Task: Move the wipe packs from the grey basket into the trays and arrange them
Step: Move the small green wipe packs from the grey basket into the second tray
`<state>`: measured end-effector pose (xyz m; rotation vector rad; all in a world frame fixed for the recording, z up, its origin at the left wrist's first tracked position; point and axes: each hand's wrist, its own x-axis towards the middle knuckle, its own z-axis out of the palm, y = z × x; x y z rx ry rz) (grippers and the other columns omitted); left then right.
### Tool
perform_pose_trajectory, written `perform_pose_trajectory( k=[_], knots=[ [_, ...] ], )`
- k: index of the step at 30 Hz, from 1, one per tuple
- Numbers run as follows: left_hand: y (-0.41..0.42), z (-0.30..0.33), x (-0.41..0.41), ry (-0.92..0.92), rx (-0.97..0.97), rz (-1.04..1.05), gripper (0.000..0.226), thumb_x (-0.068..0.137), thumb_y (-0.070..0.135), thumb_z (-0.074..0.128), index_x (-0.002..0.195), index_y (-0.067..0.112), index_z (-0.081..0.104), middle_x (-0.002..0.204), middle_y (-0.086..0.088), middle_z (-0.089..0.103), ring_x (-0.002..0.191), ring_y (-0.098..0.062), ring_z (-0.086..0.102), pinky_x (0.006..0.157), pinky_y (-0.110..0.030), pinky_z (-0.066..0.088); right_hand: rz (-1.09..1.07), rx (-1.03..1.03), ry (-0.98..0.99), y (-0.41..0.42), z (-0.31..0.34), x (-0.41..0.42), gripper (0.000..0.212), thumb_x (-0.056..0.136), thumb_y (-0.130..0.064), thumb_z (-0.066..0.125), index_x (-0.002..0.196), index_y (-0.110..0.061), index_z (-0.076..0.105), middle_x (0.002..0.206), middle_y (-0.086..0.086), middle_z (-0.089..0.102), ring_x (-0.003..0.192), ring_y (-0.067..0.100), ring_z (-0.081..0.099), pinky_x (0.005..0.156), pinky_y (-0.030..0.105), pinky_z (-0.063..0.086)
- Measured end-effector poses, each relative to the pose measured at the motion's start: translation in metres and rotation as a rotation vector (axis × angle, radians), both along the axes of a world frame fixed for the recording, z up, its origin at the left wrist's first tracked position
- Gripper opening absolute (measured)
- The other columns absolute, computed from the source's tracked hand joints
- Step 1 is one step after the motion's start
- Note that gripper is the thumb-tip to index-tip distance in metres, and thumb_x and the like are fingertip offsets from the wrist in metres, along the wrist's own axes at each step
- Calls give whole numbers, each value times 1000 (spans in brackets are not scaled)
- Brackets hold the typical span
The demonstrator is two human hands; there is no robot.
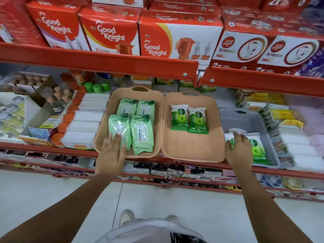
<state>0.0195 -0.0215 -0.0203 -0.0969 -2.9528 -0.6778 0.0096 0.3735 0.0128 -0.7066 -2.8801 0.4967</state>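
Observation:
Two beige trays stand side by side on a red shelf. The left tray holds several pale green wipe packs. My left hand lies flat on the front-left pack, fingers spread. The right tray carries two dark green Dettol packs at its back. To its right stands the grey basket. Inside it lie dark green Dettol packs. My right hand rests on those packs at the basket's front-left corner; its grip is hidden.
White boxes and orange-capped items crowd the shelf left of the trays. Stacked goods fill the space right of the basket. An upper red shelf of Good Knight boxes overhangs. Lower shelves and the floor are below.

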Motion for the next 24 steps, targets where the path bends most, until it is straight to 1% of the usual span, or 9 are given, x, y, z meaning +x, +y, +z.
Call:
perform_pose_trajectory(
  k=[3,5,8,11,13,15,18,21,24],
  knots=[
    [-3,-1,0,-3,-11,-8,69,94,49,12,144,7,32,152,-11,32,144,-19,13,118,-42,15,-4,-30,-228,31,-13,-11,51,91,-22,54,139,-9,42,126,29,52,115,46,50,90,51,47],
    [-3,-2,0,5,-31,-12,68,94,48,12,144,7,33,151,-12,34,144,-20,15,118,-42,15,45,-13,-369,38,-19,-17,53,92,-27,52,142,-17,38,130,24,50,117,44,50,90,50,48],
    [-2,-3,0,4,-42,-6,66,95,46,14,143,7,35,150,-12,35,144,-22,17,118,-41,14,46,30,-457,41,-24,-26,58,93,-22,50,146,-27,28,142,18,41,125,41,45,91,48,47],
    [-3,-4,1,1,-52,-4,64,95,44,14,143,7,36,150,-12,37,144,-23,18,118,-42,16,52,73,-482,42,-27,-29,63,93,-22,49,149,-30,21,146,18,37,127,41,43,91,49,47],
    [-4,-6,0,1,-58,0,63,95,42,15,142,7,37,149,-12,38,144,-23,19,118,-44,17,71,83,-462,45,-28,-29,62,94,-27,50,149,-28,23,143,20,41,125,42,46,91,49,48],
    [-4,-6,-1,-3,-59,4,61,96,40,16,141,7,38,147,-12,40,144,-24,21,118,-45,18,82,67,-412,47,-28,-29,60,92,-32,54,147,-25,29,133,22,50,117,43,51,88,49,49],
    [-6,-7,-1,-11,-69,3,59,96,39,17,141,8,39,147,-12,42,143,-24,22,117,-45,20,47,-2,-255,46,-19,-28,58,90,-30,58,143,-21,38,118,24,58,107,43,57,80,47,51],
    [-7,-8,0,-14,-70,12,59,95,38,17,140,9,41,146,-11,43,143,-24,24,117,-45,21,-14,-60,-63,40,0,-25,58,89,-25,59,143,-21,39,121,26,55,106,45,56,77,48,50],
    [-6,-9,0,-10,-62,32,59,94,37,17,139,9,43,145,-11,45,142,-27,27,117,-44,21,23,-41,89,14,21,-23,58,88,-25,59,143,-25,39,124,23,54,109,43,54,76,45,51]
  ],
)
